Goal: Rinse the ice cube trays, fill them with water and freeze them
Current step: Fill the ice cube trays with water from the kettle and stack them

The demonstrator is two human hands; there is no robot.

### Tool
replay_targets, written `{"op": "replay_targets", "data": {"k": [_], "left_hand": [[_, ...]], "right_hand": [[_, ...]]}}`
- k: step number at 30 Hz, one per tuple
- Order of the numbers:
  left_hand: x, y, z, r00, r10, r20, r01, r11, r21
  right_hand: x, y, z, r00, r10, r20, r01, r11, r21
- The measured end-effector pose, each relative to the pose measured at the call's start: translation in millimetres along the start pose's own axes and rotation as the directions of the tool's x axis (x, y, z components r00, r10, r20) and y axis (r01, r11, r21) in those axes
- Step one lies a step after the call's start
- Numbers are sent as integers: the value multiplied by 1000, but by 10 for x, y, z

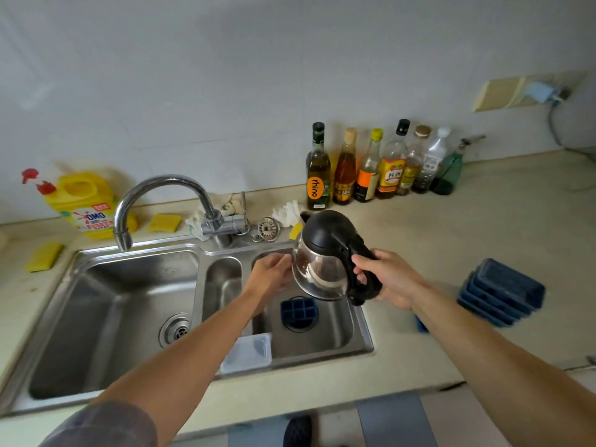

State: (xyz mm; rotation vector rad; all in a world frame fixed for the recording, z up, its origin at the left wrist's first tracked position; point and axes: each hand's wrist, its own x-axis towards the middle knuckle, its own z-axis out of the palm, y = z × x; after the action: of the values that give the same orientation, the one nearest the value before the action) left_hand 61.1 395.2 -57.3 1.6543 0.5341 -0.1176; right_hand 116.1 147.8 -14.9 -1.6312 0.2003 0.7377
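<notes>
A glass kettle (pixel 322 269) with a black lid and handle hangs tilted over the right sink basin (pixel 335 337). My right hand (pixel 383 279) grips its black handle. My left hand (pixel 271 275) rests with spread fingers against the glass side. Below the kettle a blue ice cube tray (pixel 298 311) lies on the basin floor. A stack of blue ice cube trays (pixel 503 291) sits on the counter to the right. A clear tray lid (pixel 248 353) leans at the basin's near left corner.
The curved tap (pixel 161 201) points over the large left basin (pixel 113 317). A yellow detergent jug (pixel 84 204), yellow sponges (pixel 45 256) and a loose sink strainer (pixel 267 229) sit behind the sink. Several bottles (pixel 380 166) line the wall.
</notes>
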Motion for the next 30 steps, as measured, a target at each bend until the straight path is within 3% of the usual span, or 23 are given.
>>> {"op": "replay_targets", "data": {"k": [6, 13, 21, 26, 30], "left_hand": [[16, -115, 179, 998, -58, 36, 55, 996, 74], [83, -183, 448, 990, -82, 117, 72, 993, 89], [266, -288, 928, 970, -85, 228, 33, 974, 226], [339, -299, 1098, 942, -182, 281, 119, 967, 227], [346, -257, 1240, 923, -204, 326, 120, 958, 259]], "right_hand": [[124, 145, -276, 952, -146, -268, 150, 989, -9], [325, 228, -604, 910, -104, -402, 153, 984, 92], [445, 173, -730, 926, -118, -359, 145, 988, 48], [238, 318, -870, 900, -210, -382, 103, 954, -283], [106, 375, -976, 922, -183, -342, 66, 943, -326]]}}
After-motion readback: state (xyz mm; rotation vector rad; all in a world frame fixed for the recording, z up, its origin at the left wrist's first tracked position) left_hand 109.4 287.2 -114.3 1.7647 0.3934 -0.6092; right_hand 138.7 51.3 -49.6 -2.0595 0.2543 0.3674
